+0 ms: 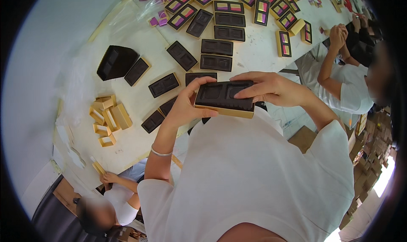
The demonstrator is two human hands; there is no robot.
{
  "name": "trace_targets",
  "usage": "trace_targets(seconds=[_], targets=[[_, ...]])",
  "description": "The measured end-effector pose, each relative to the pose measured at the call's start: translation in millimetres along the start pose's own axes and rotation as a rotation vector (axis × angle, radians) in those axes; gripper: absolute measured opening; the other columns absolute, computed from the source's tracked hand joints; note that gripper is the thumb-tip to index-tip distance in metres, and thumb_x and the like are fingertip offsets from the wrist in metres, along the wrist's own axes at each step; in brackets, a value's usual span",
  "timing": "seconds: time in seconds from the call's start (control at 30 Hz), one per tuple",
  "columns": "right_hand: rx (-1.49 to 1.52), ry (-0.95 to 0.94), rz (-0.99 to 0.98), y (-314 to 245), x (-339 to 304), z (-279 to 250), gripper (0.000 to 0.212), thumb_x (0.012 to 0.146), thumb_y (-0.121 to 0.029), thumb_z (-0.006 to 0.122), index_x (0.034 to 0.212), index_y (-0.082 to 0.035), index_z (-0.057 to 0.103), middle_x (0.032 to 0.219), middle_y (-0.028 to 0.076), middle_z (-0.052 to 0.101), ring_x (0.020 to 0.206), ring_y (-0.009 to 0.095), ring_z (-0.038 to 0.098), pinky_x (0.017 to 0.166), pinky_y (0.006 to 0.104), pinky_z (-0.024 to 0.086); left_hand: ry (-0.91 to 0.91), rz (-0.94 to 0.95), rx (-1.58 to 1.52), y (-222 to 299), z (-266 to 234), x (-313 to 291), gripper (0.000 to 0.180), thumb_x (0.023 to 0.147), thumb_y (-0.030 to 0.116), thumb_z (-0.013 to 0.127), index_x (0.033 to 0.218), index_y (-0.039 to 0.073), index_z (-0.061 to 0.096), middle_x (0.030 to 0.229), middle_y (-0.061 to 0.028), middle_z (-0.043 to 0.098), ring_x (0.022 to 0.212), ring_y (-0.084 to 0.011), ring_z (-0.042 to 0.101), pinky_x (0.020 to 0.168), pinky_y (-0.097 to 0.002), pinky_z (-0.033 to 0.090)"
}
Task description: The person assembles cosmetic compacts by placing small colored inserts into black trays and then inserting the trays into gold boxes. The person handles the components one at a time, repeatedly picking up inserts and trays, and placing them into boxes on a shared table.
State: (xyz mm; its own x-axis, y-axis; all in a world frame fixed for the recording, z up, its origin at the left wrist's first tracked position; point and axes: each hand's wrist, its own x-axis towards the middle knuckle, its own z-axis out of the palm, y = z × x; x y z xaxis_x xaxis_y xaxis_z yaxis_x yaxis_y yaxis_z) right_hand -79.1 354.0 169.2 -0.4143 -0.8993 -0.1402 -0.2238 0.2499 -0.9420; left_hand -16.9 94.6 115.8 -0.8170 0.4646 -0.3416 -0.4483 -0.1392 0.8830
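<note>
Close in front of my body I hold a gold box [227, 112] with a black two-compartment tray [212, 92] set in its top. My left hand [184, 104] grips its left end, thumb along the near side and fingers at the far edge. My right hand [275, 88] is on the right end, one finger pressing down into the right compartment and others reaching along the far edge. Just beyond, another box with a black tray [199, 76] lies on the table, partly hidden by my left hand.
Several boxes with bare black trays, such as one box [181, 55], lie across the table [140, 34]. A stack of black trays [116, 62] stands left, near gold cartons [110, 117]. Farther back are filled boxes [262, 11]. Co-workers sit at right [339, 85] and lower left [121, 199].
</note>
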Motion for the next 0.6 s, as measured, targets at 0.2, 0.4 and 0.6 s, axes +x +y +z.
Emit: trace_targets(seconds=[0.2,0.4,0.6], targets=[[-0.305,0.069,-0.036,-6,-22,26,0.049,0.074,0.003,0.061,0.120,-0.007,0.052,0.128,0.017,0.046,0.093,0.031,0.060,0.075,0.0333,0.051,-0.071,-0.125,-0.136,-17,0,4,0.076,0.055,0.001,0.082,0.123,0.006,0.046,0.109,-0.0010,0.053,0.100,-0.0106,0.051,0.087,-0.0250,0.043],[-0.097,-0.013,-0.011,9,-56,31,0.053,0.071,0.009,0.055,0.123,-0.003,0.049,0.130,0.016,0.046,0.103,0.031,0.056,0.085,0.0359,0.047,-0.213,-0.194,-0.055,-27,20,1,0.079,0.055,-0.001,0.081,0.125,0.006,0.045,0.111,-0.0025,0.052,0.101,-0.0106,0.050,0.089,-0.0247,0.042],[-0.399,-0.104,-0.145,30,-63,18,0.045,0.075,-0.003,0.057,0.119,-0.004,0.053,0.130,0.019,0.043,0.114,0.031,0.048,0.091,0.0367,0.042,-0.230,-0.237,-0.141,-28,28,24,0.078,0.056,0.003,0.081,0.125,0.006,0.044,0.110,-0.0025,0.051,0.101,-0.0111,0.051,0.087,-0.0251,0.043]])
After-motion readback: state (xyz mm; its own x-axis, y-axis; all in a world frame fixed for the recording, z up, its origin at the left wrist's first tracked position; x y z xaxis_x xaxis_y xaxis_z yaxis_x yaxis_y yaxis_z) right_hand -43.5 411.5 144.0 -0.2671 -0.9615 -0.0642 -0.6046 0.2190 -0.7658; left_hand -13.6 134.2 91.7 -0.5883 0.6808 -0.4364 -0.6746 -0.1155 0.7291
